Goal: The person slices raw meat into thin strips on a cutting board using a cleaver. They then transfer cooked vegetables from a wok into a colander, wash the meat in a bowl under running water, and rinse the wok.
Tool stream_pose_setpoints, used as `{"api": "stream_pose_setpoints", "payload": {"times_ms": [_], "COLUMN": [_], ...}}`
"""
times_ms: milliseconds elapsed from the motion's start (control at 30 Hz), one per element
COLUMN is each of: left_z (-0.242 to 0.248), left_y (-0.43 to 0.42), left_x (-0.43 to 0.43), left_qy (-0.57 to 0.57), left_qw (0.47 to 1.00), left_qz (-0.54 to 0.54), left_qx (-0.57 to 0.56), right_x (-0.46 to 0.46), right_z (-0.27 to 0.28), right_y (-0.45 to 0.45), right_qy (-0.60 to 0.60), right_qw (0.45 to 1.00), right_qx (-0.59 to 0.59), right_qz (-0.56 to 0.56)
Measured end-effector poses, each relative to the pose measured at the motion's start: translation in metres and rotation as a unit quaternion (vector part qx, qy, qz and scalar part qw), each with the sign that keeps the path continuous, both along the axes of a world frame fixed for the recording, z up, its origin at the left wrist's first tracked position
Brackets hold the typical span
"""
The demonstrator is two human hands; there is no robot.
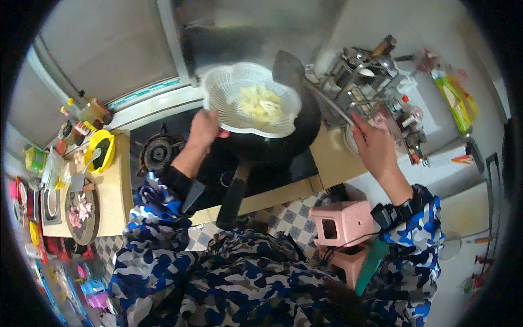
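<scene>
My left hand (204, 130) grips the near left rim of a white plastic colander (222, 88), which is tilted over a dark wok (308, 120). Pale yellow food (261, 105) lies in the colander. A bit of red shows beside my left fingers. My right hand (372, 143) holds the handle of a metal wok spatula (288, 67); its broad blade is raised at the colander's right edge, above the wok. The wok stands on the black gas stove, its dark handle (233, 198) pointing towards me. The colander hides much of the wok's inside.
Left of the wok is a bare gas burner (159, 152). Further left stand a yellow basket (108, 163) with dark greens, a round cutting board (88, 225) with meat and a cleaver (77, 182), and bottles (77, 122). A utensil rack (347, 77) is at right, pink stools (347, 222) below.
</scene>
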State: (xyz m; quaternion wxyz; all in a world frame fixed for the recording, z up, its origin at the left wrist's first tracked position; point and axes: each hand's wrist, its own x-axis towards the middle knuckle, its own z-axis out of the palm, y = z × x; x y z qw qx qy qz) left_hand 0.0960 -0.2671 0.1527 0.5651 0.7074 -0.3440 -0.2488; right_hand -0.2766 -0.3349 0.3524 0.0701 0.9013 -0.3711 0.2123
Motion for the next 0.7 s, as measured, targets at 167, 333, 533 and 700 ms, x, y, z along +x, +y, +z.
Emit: {"api": "stream_pose_setpoints", "payload": {"times_ms": [167,333,533,700], "left_z": [0.039,0.096,0.123,0.125], "left_y": [0.025,0.04,0.05,0.055], "left_x": [0.001,0.001,-0.001,0.004], "left_qy": [0.05,0.102,0.158,0.166], "left_qw": [0.997,0.991,0.978,0.979], "left_qz": [0.025,0.001,0.008,-0.012], "left_qx": [-0.052,-0.092,-0.133,-0.118], "right_x": [-0.019,-0.012,0.013,0.023], "right_z": [0.019,0.008,0.011,-0.01], "right_y": [-0.045,-0.081,-0.094,-0.117], "right_qy": [0.042,0.191,0.254,0.3], "right_qw": [0.996,0.966,0.929,0.864], "right_qx": [0.026,0.127,0.258,0.395], "right_qz": [-0.081,-0.121,-0.081,-0.088]}}
